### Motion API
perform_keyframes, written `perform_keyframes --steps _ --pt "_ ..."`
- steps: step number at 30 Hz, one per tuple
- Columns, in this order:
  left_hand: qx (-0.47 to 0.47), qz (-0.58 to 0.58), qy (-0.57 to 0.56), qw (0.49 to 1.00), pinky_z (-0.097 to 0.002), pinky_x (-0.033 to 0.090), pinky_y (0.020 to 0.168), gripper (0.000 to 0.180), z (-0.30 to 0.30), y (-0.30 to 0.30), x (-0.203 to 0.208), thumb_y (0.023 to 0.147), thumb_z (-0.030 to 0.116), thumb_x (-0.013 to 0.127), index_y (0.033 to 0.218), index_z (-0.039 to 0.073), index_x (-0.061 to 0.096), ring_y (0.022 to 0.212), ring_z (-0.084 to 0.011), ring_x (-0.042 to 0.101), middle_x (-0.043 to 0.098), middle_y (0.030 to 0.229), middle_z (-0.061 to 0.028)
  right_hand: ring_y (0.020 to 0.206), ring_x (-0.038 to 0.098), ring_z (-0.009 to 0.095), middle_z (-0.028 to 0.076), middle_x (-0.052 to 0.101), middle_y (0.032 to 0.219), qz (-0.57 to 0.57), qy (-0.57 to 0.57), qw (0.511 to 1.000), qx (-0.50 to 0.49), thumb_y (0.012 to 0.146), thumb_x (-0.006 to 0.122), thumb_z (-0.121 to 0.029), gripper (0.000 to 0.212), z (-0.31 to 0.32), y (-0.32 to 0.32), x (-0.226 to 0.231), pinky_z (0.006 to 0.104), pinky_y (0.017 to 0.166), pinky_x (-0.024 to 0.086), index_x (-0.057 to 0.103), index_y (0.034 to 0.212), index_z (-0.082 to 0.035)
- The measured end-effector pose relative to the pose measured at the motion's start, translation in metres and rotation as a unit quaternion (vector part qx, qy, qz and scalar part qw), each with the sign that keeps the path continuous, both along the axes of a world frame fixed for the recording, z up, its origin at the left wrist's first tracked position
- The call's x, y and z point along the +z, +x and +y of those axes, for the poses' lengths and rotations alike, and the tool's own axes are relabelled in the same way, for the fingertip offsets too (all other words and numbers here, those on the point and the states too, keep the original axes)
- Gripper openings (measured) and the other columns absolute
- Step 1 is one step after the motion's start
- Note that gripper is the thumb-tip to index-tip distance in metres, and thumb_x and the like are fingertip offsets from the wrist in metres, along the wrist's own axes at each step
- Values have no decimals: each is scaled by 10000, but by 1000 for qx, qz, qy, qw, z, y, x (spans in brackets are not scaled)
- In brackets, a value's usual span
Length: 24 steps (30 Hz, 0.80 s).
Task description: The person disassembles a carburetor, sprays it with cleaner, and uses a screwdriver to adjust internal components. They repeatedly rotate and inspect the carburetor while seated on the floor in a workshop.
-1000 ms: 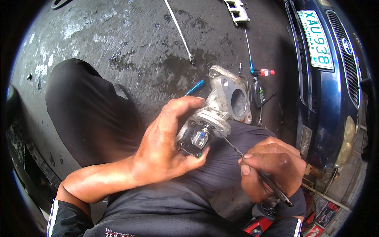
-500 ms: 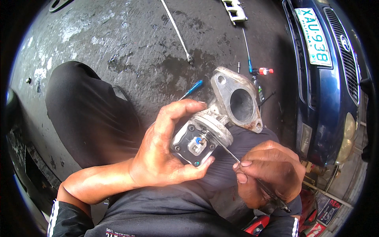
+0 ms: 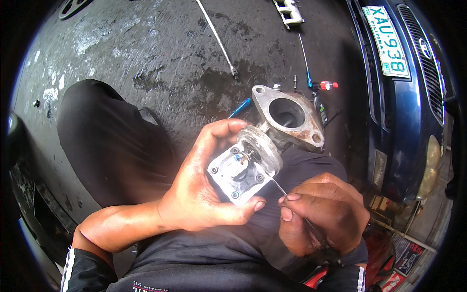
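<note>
My left hand (image 3: pixel 194 182) wraps round a grey cast-metal engine valve (image 3: pixel 260 141), fingers behind it and thumb along its near edge. Toward me faces its square cap (image 3: pixel 240 177), with screws at the corners and a small opening with a blue spot in the middle. An oval flange (image 3: pixel 287 117) with a large round bore and bolt holes sits at the far end. In my right hand (image 3: pixel 326 214) a thin metal pick-like tool (image 3: pixel 278 186) is pinched between thumb and fingers. Its tip meets or passes behind the cap's right edge; which, I cannot tell.
On the dark stained floor lie a long metal bar (image 3: pixel 216 39), blue-handled screwdrivers (image 3: pixel 239 108), a red-capped bottle (image 3: pixel 326 85), a small socket (image 3: pixel 295 82) and a pale metal manifold (image 3: pixel 290 14). A dark blue car's bumper (image 3: pixel 394 131) stands at right.
The valve has tilted in my left hand, so its flange turns and the cap catches more light. The tool and right hand have shifted slightly left, and the tip has left the cap's upper edge.
</note>
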<state>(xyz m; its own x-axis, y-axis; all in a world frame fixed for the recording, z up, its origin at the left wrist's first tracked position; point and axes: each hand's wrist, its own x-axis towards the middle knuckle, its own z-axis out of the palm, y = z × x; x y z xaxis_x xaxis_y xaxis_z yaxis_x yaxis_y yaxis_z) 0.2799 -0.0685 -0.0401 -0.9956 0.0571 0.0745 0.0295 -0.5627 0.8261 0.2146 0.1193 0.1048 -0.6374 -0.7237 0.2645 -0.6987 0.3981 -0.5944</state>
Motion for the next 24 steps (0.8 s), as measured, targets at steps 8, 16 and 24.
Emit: perform_keyframes --steps 8,16,24 --pt "-4 -31 51 998 -392 517 1169 1076 2 -1 1 846 25 969 1675 8 282 1375 -206 610 577 1464 -128 683 728 273 125 736 883 24 3 1000 -17 812 843 29 300 -10 8 -9 371 611 624 765 1099 -10" --pt "5 -43 24 999 -397 528 1149 1082 3 -1 -1 831 40 954 1674 7 277 1350 -218 608 559 1466 -148 653 725 262 168 748 852 -3 -42 999 17 869 798 50 237 -6 0 -20 365 591 595 741 1099 44" --pt "-7 -57 -7 998 -414 542 1152 1116 2 1 0 811 50 970 1682 18 274 1370 -227 617 564 1492 -142 608 713 266 176 749 795 -24 -88 996 -4 793 772 136 275 -6 0 -24 354 579 583 752 1054 51"
